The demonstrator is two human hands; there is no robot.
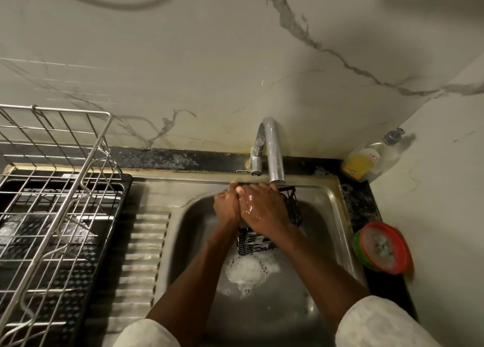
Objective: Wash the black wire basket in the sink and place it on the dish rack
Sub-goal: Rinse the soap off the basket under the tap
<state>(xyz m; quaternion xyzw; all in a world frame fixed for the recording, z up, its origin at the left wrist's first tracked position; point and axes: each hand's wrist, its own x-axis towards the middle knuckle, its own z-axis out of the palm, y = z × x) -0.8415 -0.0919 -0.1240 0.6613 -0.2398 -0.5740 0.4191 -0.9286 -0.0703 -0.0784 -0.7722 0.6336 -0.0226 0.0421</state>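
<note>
Left hand [227, 208], right hand [264, 210] holding black wire basket [255, 243] under faucet [272, 150], over sink [337, 215]; wet fingers [262, 189] of both curling around basket's wires. Foam [248, 269] lying below.

Faucet [273, 150] overhangs sink [334, 205]; drainboard [142, 255] (leftward) lies open toward rack [52, 189].

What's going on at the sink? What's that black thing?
A person is washing a black wire basket over the sink, right below the tap. The left hand and right hand, both wet, hold the basket from above. Soap suds sit in the sink bottom under it. The dish rack stands to the left, and the basket is not yet on it.
</note>
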